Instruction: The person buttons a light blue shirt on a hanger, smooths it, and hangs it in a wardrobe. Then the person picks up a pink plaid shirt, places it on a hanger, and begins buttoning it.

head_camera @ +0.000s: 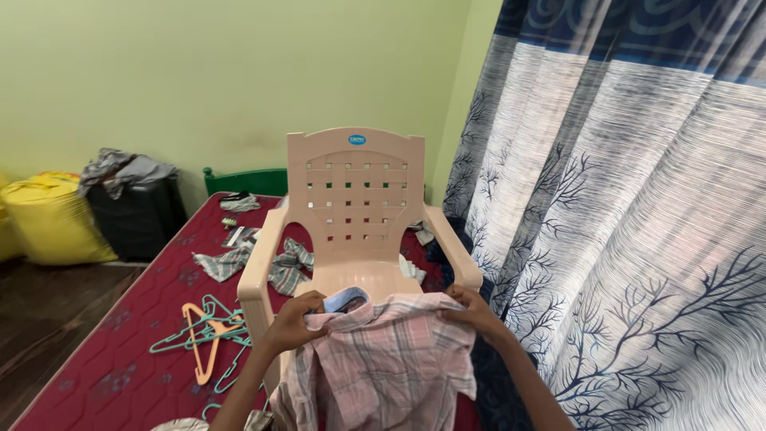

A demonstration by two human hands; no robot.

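Nearest the viewer hangs a pink plaid shirt [383,363], held up by its shoulders in front of the seat of a beige plastic chair [355,207]. The fingers [307,303] of the left hand [291,323] are pinched narrow on the left shoulder seam; the right hand [471,307] is closed on the right shoulder in the same way. This spreads the garment flat, with its pale blue collar lining [345,298] facing upward.

The chair stands on a maroon mattress [120,351]. A small blue oval label [357,140] sits at the top centre of the backrest. Orange and teal hangers [206,335] and checked cloths [239,259] lie to the left. A yellow sack [48,215] stands against the green wall, with a blue patterned curtain [638,223] to the right.
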